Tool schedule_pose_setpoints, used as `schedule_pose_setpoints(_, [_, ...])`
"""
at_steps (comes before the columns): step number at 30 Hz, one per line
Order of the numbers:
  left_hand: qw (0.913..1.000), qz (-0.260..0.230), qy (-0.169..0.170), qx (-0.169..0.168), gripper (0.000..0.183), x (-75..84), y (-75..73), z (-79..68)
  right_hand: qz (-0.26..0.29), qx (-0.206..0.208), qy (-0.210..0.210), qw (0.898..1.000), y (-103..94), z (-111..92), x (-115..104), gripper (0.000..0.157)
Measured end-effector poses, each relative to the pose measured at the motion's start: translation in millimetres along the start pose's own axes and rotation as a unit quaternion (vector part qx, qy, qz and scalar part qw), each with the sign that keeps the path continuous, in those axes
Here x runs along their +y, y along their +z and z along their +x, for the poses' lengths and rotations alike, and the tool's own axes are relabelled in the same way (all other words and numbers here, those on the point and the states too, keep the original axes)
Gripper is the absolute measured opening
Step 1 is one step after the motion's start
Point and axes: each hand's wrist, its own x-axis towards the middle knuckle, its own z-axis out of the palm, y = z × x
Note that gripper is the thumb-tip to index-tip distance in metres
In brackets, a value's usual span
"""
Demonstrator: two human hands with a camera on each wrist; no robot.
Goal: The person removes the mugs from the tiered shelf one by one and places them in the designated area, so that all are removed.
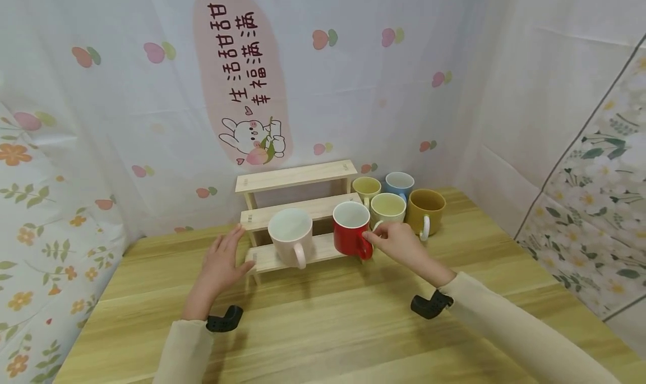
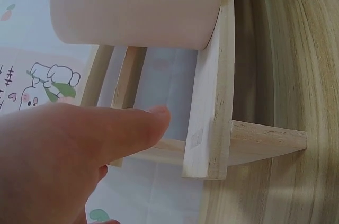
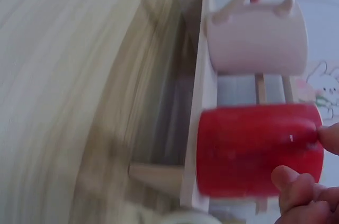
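A red mug stands at the right end of the lowest step of a wooden three-step rack. My right hand pinches it at the handle's upper part; the thumb and a finger show against the red side in the right wrist view. Left of it on the same step is a pale pink mug, its handle turned toward me. My left hand is beside the rack's left end with fingers extended, holding nothing. In the left wrist view its thumb points toward the rack, below the pink mug.
Right of the rack, on the wooden table, stand a yellow mug, a blue mug, a pale yellow-green mug and a mustard mug. A printed cloth hangs behind.
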Motion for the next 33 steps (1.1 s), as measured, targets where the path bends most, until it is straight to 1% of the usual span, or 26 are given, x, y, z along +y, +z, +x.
schedule_pose_setpoints(3, [1.0, -0.003, 0.001, -0.003, 0.078, -1.8, 1.3, -1.1, 0.02, -0.018, 0.008, 1.0, 7.7, 1, -8, 0.031])
schedule_pose_setpoints(6, [0.9999, -0.008, 0.005, -0.005, 0.078, -2.0, 1.9, -1.8, 0.036, -0.017, 0.009, 0.999, 14.8, 1, -12, 0.03])
schedule_pose_setpoints(12, [0.9999, -0.005, 0.009, -0.001, 0.077, -0.9, -0.6, -0.1, 0.04, 0.038, -0.017, 0.998, 24.5, 0, -13, 0.033])
schedule_pose_setpoints(15, [1.0, -0.003, 0.008, -0.001, 0.076, -0.3, -2.8, 2.0, 0.043, 0.052, -0.023, 0.997, 26.5, 0, -14, 0.03])
schedule_pose_setpoints(19, [1.0, -0.005, 0.0, -0.009, 0.077, -0.1, -5.2, 4.3, 0.03, 0.079, -0.035, 0.996, 29.1, -2, -14, 0.028])
schedule_pose_setpoints(25, [0.9997, -0.008, -0.012, -0.02, 0.077, -2.1, -5.3, 3.9, -0.002, 0.125, -0.07, 0.99, 34.4, -8, -9, 0.03])
schedule_pose_setpoints(30, [0.9997, -0.006, -0.011, -0.022, 0.076, -2.8, -5.2, 3.2, 0.002, 0.151, -0.08, 0.985, 33.6, -15, -4, 0.031])
schedule_pose_setpoints(33, [0.9998, -0.008, -0.009, -0.018, 0.075, -2.2, -5.9, 2.8, 0.009, 0.168, -0.086, 0.982, 30.2, -18, 0, 0.027])
